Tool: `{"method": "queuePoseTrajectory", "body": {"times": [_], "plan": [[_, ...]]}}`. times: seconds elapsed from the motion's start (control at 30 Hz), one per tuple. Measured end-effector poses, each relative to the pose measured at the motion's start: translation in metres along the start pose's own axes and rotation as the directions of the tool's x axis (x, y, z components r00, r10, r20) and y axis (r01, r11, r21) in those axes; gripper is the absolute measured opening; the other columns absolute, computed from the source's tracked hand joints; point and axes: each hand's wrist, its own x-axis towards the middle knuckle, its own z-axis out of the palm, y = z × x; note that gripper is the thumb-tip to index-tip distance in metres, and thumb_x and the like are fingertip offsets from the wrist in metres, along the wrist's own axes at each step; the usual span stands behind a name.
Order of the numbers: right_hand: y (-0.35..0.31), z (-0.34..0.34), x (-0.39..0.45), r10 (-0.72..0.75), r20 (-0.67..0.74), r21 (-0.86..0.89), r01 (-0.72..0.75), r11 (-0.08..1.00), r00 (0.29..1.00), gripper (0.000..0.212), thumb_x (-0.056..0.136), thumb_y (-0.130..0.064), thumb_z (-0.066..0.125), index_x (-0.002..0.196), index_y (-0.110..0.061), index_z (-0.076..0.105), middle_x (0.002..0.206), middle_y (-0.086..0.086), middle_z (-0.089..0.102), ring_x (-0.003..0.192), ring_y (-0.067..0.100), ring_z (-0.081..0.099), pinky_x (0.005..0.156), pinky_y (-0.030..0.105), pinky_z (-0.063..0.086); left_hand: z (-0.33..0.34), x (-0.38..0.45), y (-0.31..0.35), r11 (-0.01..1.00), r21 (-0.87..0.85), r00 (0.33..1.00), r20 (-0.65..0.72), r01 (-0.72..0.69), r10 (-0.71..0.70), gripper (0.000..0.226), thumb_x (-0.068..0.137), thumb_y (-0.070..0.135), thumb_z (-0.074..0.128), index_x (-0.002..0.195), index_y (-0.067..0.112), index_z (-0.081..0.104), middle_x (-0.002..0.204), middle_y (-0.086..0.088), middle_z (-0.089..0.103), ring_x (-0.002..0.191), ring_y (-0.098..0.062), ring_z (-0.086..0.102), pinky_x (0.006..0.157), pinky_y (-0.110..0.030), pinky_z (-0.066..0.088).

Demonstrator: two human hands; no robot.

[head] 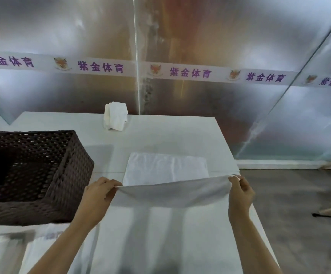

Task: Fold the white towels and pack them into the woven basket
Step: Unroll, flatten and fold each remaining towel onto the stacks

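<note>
- While both near corners are lifted, the white towel (165, 171) lies partly flat just right of the woven basket (32, 175), its near edge raised off the table (180, 133); judged step: the first fold, near half to go over the far half.
- Left hand (98, 194): beside the basket's right wall, thumb and fingers closed in a pinch on the towel's near-left corner; forearm reaching forward from low left.
- Right hand (239, 191): well right of the basket, fingers closed in a pinch on the near-right corner; wrist slightly cocked, forearm rising from the lower edge.
- Lifted edge: stretched between the two hands, sagging a little in the middle.
- Next move, as a judgement: carry both corners away from the onlooker's side, level with each other, and lay them on the far corners; uneven travel would skew the fold.
- Second towel (115, 116): bunched, unfolded, beyond the basket near the table's far edge.
- Basket: dark weave; its visible interior looks dark, and no towel shows in it.
</note>
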Motion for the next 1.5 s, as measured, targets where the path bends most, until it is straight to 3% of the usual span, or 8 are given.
{"method": "queuePoseTrajectory", "body": {"times": [0.13,0.33,0.5,0.77,1.03,1.23,1.4,1.5], "plan": [[0.04,-0.031,-0.034,0.086,-0.058,-0.119,-0.093,0.989,0.995,0.021,0.093,-0.011,0.054,0.077,-0.017,0.067,0.078,-0.003,0.06,0.076,0.012,0.052,0.07,0.03,0.042,0.008,-0.051,-0.006,0.954,-0.249,0.967,0.228,0.17,-0.113,0.027,0.094,0.012,0.067,0.091,0.039,0.069,0.085,0.007,0.068,0.078,-0.006,0.064,0.071,-0.024,0.053],[0.08,-0.081,-0.067,0.2,-0.143,-0.206,-0.227,0.952,0.969,0.019,0.092,-0.012,0.049,0.081,-0.005,0.063,0.078,0.002,0.053,0.076,0.019,0.046,0.068,0.032,0.036,0.013,-0.1,-0.013,0.763,-0.493,0.889,0.396,0.418,-0.232,0.016,0.078,0.01,0.084,0.09,0.017,0.075,0.081,-0.005,0.075,0.076,-0.014,0.069,0.067,-0.023,0.052],[0.101,-0.115,-0.088,0.286,-0.205,-0.213,-0.328,0.92,0.936,0.015,0.089,-0.016,0.053,0.08,-0.01,0.062,0.078,0.001,0.049,0.075,0.019,0.041,0.07,0.034,0.032,0.013,-0.136,-0.021,0.659,-0.517,0.804,0.542,0.547,-0.243,0.019,0.077,0.019,0.083,0.096,0.015,0.079,0.092,-0.005,0.078,0.089,-0.015,0.072,0.077,-0.018,0.053],[0.127,-0.15,-0.123,0.351,-0.239,-0.24,-0.405,0.882,0.905,0.018,0.09,-0.016,0.056,0.076,-0.011,0.064,0.073,0.001,0.053,0.072,0.02,0.045,0.068,0.032,0.037,0.022,-0.179,-0.03,0.647,-0.395,0.669,0.701,0.652,-0.246,0.013,0.086,0.022,0.079,0.095,0.016,0.074,0.088,-0.004,0.071,0.079,-0.014,0.063,0.066,-0.027,0.046],[0.123,-0.148,-0.114,0.282,-0.091,-0.249,-0.296,0.922,0.955,0.04,0.095,-0.019,0.062,0.062,-0.017,0.042,0.063,-0.004,0.029,0.066,0.016,0.026,0.062,0.032,0.022,0.03,-0.17,-0.027,0.647,-0.441,0.759,0.544,0.622,-0.359,0.018,0.078,0.02,0.083,0.096,0.019,0.079,0.091,0.002,0.078,0.085,-0.013,0.073,0.072,-0.021,0.053],[0.099,-0.105,-0.057,0.267,0.078,-0.28,-0.236,0.931,0.961,0.046,0.094,-0.022,0.068,0.061,-0.015,0.036,0.068,-0.002,0.023,0.067,0.016,0.021,0.062,0.034,0.017,0.042,-0.106,-0.035,0.512,-0.589,0.769,0.358,0.626,-0.529,0.026,0.083,-0.001,0.076,0.097,0.021,0.078,0.092,0.0,0.078,0.091,-0.022,0.071,0.094,-0.041,0.054],[0.104,-0.06,-0.001,0.257,0.126,-0.384,-0.192,0.903,0.958,0.042,0.094,-0.025,0.062,0.071,-0.001,0.037,0.071,0.002,0.025,0.069,0.016,0.023,0.061,0.033,0.019,0.073,-0.047,-0.039,0.544,-0.585,0.757,0.202,0.602,-0.621,0.026,0.088,-0.001,0.07,0.092,0.025,0.072,0.092,-0.002,0.071,0.09,-0.023,0.065,0.085,-0.039,0.053],[0.108,-0.034,0.027,0.281,0.131,-0.44,-0.198,0.876,0.951,0.042,0.091,-0.027,0.058,0.058,-0.016,0.033,0.064,-0.005,0.024,0.066,0.016,0.021,0.061,0.034,0.017,0.087,-0.014,-0.042,0.614,-0.532,0.77,0.119,0.583,-0.627,0.018,0.091,0.006,0.07,0.096,0.023,0.07,0.088,0.003,0.068,0.081,-0.017,0.062,0.073,-0.029,0.051]]}}
